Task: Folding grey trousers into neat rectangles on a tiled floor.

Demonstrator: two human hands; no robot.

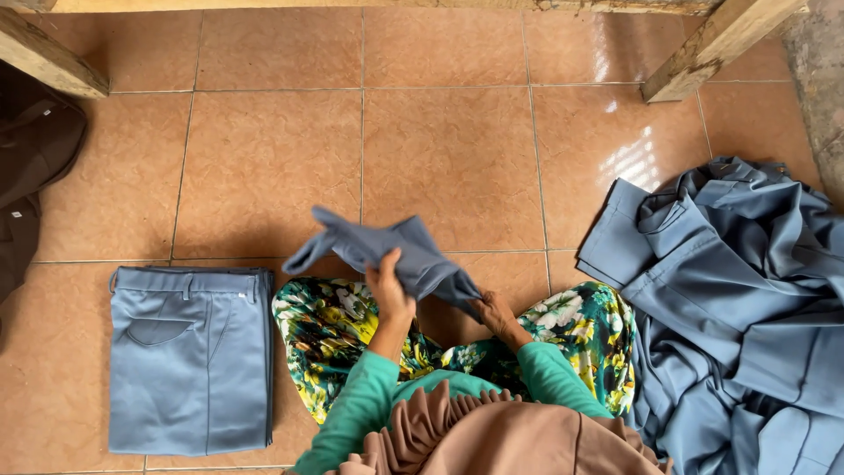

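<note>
Above the person's lap, held a little off the floor, a small grey-blue garment [387, 251] of smooth woven cloth hangs bunched and creased, one narrow end trailing out to the left like a limp tube. The left hand [389, 286] is closed around its middle from below, thumb up over the fabric, while the right hand [494, 312] pinches the lower right corner — both hands grasping the same piece. Sleeves of a soft green knit run back from the wrists, and below them lies a brown pleated cloth [457, 431], gathered in ripples along its edge. The knees are spread under a skirt [325, 334] with a busy print of green, yellow and white flowers. Just left of it a folded pair of grey-blue trousers [189, 356] lies flat on the floor, a neat rectangle with waistband, belt loops and a curved pocket seam showing. To the right, touching the skirt, a loose pile of the same grey-blue garments [738, 308] sprawls in soft folds and open flaps. The floor [448, 149] is glossy terracotta tile with pale grout lines, catching a bright glare near the pile. Rough wooden legs [712, 48] slant in at the top corners, and dark brown cloth [31, 167] lies at the far left edge.
</note>
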